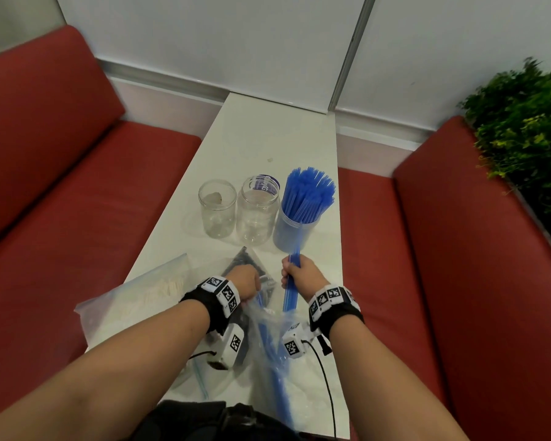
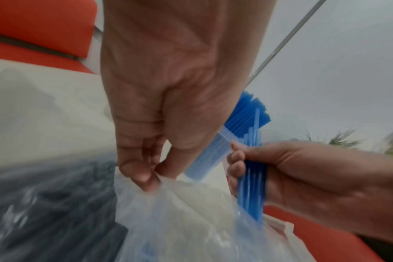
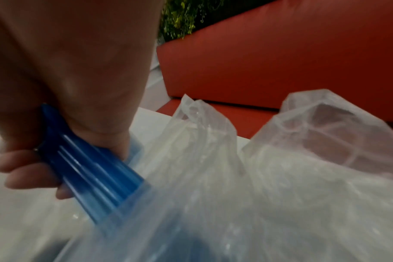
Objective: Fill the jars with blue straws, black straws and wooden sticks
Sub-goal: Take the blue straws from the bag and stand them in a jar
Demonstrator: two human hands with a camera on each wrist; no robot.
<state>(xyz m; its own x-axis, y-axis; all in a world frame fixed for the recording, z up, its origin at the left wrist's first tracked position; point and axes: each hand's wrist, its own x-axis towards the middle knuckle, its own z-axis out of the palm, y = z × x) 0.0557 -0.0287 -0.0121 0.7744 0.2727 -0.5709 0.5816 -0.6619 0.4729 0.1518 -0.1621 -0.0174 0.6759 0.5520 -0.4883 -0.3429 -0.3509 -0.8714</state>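
Observation:
Three clear jars stand in a row on the white table (image 1: 268,135): an empty left jar (image 1: 217,212), an empty middle jar (image 1: 257,209), and a right jar (image 1: 295,230) packed with blue straws (image 1: 309,194). My right hand (image 1: 301,275) grips a small bundle of blue straws (image 1: 290,292) (image 2: 251,186) (image 3: 92,179) whose lower ends sit inside a clear plastic bag (image 1: 268,332) (image 3: 213,203). My left hand (image 1: 244,283) (image 2: 150,173) pinches the bag's rim (image 2: 168,193). A bag of black straws (image 1: 245,265) lies under the left hand. A bag of wooden sticks (image 1: 153,294) lies at the left.
Red sofa cushions (image 1: 77,198) (image 1: 427,249) flank the narrow table on both sides. A green plant (image 1: 528,122) stands at the right rear. A white wall panel (image 1: 236,43) closes the far end. Wrist camera cables (image 1: 328,383) hang near the table's front edge.

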